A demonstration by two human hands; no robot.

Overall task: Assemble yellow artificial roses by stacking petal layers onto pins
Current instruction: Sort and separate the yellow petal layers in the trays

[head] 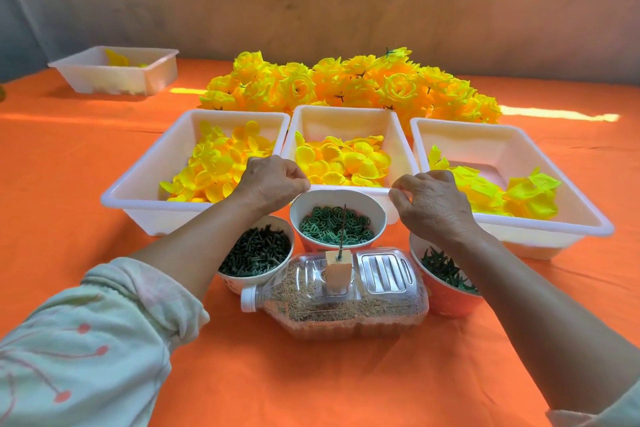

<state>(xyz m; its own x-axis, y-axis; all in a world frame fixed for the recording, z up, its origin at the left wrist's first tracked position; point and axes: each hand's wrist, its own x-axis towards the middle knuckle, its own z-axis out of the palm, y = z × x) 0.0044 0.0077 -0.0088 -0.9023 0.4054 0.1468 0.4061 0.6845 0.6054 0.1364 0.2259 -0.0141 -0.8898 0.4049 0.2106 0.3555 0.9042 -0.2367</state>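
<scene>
The left hand [273, 184] and right hand [433, 208] hover, fingers curled, with no telling if they pinch anything, above an upright pin [343, 229] and bowls [375, 211] of green parts, before trays [173, 215] of yellow petals [214, 163].

my left sleeve [86, 340]: pale mint cloth, coral stem-and-dot print, lower left | my right sleeve [602, 414]: pale edge only, lower right

Clear gap over pin [343, 226] between left hand [272, 184] and right hand [434, 206]
</scene>
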